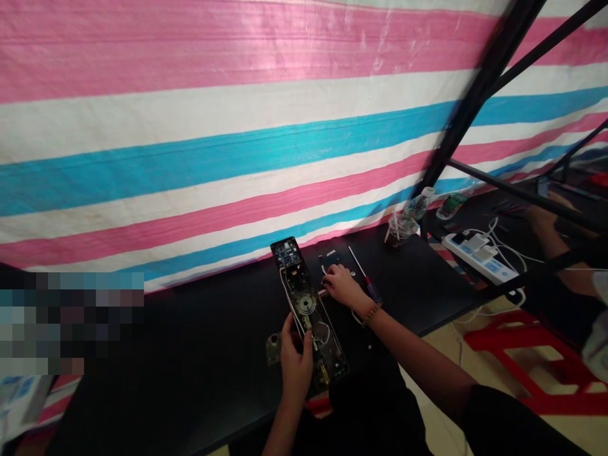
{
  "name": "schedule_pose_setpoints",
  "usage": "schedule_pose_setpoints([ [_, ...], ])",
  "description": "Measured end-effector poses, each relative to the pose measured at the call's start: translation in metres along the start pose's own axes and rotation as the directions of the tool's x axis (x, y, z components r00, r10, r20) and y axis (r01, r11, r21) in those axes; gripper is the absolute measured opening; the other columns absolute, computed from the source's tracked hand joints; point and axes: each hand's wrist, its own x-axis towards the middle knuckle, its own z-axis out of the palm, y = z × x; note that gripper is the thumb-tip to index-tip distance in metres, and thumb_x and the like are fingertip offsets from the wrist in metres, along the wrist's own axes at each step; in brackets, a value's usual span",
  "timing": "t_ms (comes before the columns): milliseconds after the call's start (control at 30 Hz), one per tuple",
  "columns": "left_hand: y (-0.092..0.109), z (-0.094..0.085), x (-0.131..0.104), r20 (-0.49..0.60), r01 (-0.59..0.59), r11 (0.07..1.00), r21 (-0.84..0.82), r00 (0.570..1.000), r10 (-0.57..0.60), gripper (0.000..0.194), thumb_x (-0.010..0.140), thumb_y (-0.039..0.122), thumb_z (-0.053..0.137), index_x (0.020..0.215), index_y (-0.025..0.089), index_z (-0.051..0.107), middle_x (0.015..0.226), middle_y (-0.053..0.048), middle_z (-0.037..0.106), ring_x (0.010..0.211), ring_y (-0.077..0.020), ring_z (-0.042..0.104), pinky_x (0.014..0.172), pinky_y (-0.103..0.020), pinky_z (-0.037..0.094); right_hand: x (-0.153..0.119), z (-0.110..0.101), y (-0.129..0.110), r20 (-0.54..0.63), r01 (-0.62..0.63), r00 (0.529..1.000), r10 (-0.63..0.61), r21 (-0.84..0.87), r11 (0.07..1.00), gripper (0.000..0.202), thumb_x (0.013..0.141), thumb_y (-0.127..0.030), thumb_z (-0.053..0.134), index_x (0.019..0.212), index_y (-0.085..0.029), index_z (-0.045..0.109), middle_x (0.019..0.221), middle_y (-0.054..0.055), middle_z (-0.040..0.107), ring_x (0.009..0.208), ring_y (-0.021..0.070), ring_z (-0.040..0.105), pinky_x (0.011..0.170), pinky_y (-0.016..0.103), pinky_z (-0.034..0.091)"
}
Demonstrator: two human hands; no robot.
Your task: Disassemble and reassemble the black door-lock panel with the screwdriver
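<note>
A long black device casing (pixel 308 303) lies open on the black table (pixel 190 354), showing a circuit board at its far end, a round part mid-length and white wires. My left hand (pixel 296 354) grips the casing's lower left side, thumb on its inner parts and fingers wrapped at the edge. To the right of the casing, my right hand (pixel 342 286) has its fingers bent together over a dark part with a white label (pixel 331 253); what the fingertips hold is too small to make out. A screwdriver (pixel 372 288) lies beyond that hand. Left of the casing sits a small translucent plate (pixel 273 349).
A plastic cup (pixel 401 228) and bottles (pixel 420 204) stand at the back right, near a black metal frame (pixel 456 133). Farther right are a white power strip (pixel 479 258) with cables, a red stool (pixel 536 364) and another person's arm (pixel 553 244). Striped sheeting hangs behind the table.
</note>
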Motion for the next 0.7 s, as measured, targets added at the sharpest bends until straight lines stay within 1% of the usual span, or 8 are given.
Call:
schedule_pose_setpoints([
  [67, 0.000, 0.000, 0.000, 0.000, 0.010, 1.000, 0.000, 1.000, -0.010, 0.060, 0.092, 0.045, 0.058, 0.144, 0.019, 0.045, 0.129, -0.015, 0.062, 0.112, -0.0269, 0.064, 0.099, -0.045, 0.050, 0.002, -0.001, -0.002, 0.003, 0.001, 1.000, -0.001, -0.004, 1.000, 0.010, 0.091, -0.022, 0.065, 0.096, -0.018, 0.074, 0.107, 0.010, 0.064, 0.107, 0.0265, 0.055, 0.090, 0.038, 0.044],
  [133, -0.001, 0.000, 0.000, 0.000, 0.013, 1.000, -0.004, 1.000, -0.013, 0.059, 0.092, 0.045, 0.058, 0.143, 0.019, 0.045, 0.129, -0.015, 0.062, 0.111, -0.0265, 0.065, 0.098, -0.044, 0.051, 0.002, -0.004, -0.002, -0.041, 0.000, 0.999, 0.002, 0.031, 1.000, 0.009, 0.090, -0.020, 0.065, 0.094, -0.017, 0.073, 0.105, 0.011, 0.065, 0.106, 0.0261, 0.056, 0.091, 0.039, 0.044],
  [233, 0.000, 0.000, 0.000, -0.001, 0.011, 1.000, -0.014, 1.000, -0.011, 0.059, 0.092, 0.045, 0.059, 0.143, 0.018, 0.046, 0.126, -0.015, 0.063, 0.109, -0.0260, 0.065, 0.097, -0.044, 0.052, 0.002, -0.014, -0.005, -0.211, -0.001, 0.976, 0.047, 0.212, 0.977, 0.011, 0.089, -0.014, 0.063, 0.096, -0.017, 0.071, 0.102, 0.010, 0.067, 0.101, 0.0237, 0.060, 0.092, 0.038, 0.047],
  [300, 0.001, 0.000, 0.000, 0.001, 0.014, 1.000, -0.017, 1.000, -0.014, 0.060, 0.092, 0.045, 0.059, 0.143, 0.018, 0.046, 0.126, -0.015, 0.064, 0.107, -0.0261, 0.066, 0.096, -0.044, 0.052, 0.002, -0.023, -0.014, -0.310, 0.068, 0.949, 0.061, 0.387, 0.920, 0.015, 0.088, -0.012, 0.060, 0.098, -0.019, 0.070, 0.101, 0.008, 0.069, 0.096, 0.0209, 0.063, 0.090, 0.034, 0.049],
  [400, 0.004, 0.000, 0.000, 0.012, 0.015, 1.000, -0.024, 1.000, -0.015, 0.061, 0.092, 0.045, 0.059, 0.143, 0.017, 0.045, 0.125, -0.015, 0.064, 0.106, -0.0265, 0.066, 0.095, -0.044, 0.053, -0.002, -0.035, -0.037, -0.345, 0.208, 0.938, -0.009, 0.544, 0.813, 0.019, 0.089, -0.012, 0.058, 0.102, -0.020, 0.069, 0.098, 0.004, 0.070, 0.089, 0.0171, 0.066, 0.083, 0.029, 0.052],
  [467, 0.005, 0.000, 0.000, 0.019, 0.011, 0.999, -0.033, 1.000, -0.010, 0.061, 0.092, 0.045, 0.059, 0.144, 0.017, 0.044, 0.126, -0.016, 0.063, 0.107, -0.0264, 0.066, 0.094, -0.044, 0.053, -0.008, -0.038, -0.052, -0.333, 0.267, 0.939, -0.092, 0.530, 0.805, 0.019, 0.088, -0.014, 0.060, 0.104, -0.021, 0.069, 0.100, 0.004, 0.070, 0.091, 0.0173, 0.066, 0.083, 0.029, 0.052],
  [567, 0.006, 0.000, 0.000, 0.020, -0.001, 0.999, -0.038, 1.000, 0.001, 0.060, 0.093, 0.045, 0.057, 0.144, 0.017, 0.044, 0.127, -0.016, 0.063, 0.108, -0.0262, 0.066, 0.094, -0.043, 0.054, -0.021, -0.031, -0.066, -0.331, 0.310, 0.926, -0.183, 0.387, 0.868, 0.013, 0.085, -0.016, 0.065, 0.097, -0.021, 0.070, 0.099, 0.006, 0.070, 0.095, 0.0214, 0.062, 0.088, 0.036, 0.051],
  [700, 0.007, -0.001, -0.001, 0.024, -0.006, 1.000, -0.030, 1.000, 0.006, 0.059, 0.093, 0.044, 0.057, 0.143, 0.017, 0.043, 0.127, -0.016, 0.063, 0.111, -0.0265, 0.065, 0.094, -0.043, 0.054, -0.036, -0.015, -0.067, -0.397, 0.256, 0.909, -0.127, 0.292, 0.922, 0.006, 0.086, -0.021, 0.068, 0.091, -0.021, 0.070, 0.097, 0.008, 0.067, 0.096, 0.0243, 0.058, 0.089, 0.041, 0.049],
])
